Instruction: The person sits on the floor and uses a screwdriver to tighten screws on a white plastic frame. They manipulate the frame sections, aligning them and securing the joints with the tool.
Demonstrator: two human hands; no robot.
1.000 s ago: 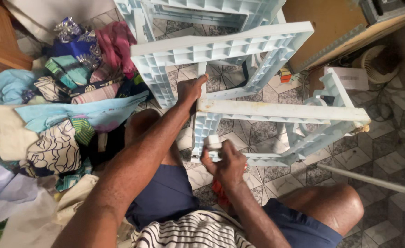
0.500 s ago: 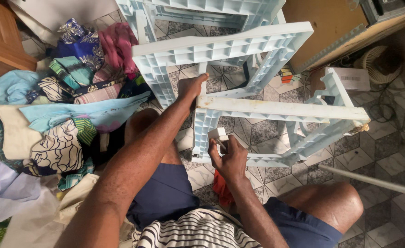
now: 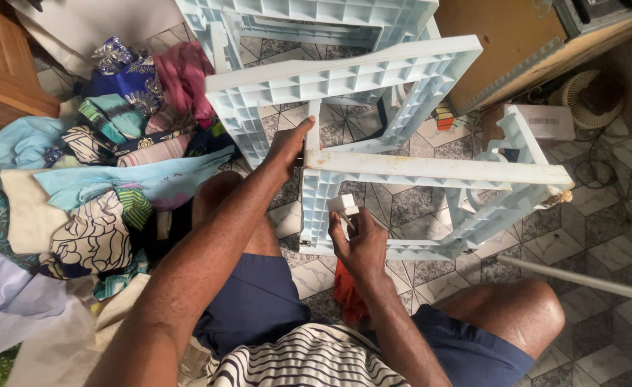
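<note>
Lifting slightly since a second ago, the right hand (image 3: 361, 244) is pinching a small white piece (image 3: 344, 206) against the pale blue plastic chair (image 3: 430, 172) lying overturned on the tiled floor (image 3: 602, 229), while the left hand (image 3: 287, 147) is gripping its leg, fingers curled.

Soft, even daylight fills the view, sharpest around the pale blue plastic chair (image 3: 373, 107), with faint shadows beneath it, no glare, and wide-angle bending toward the edges.
</note>
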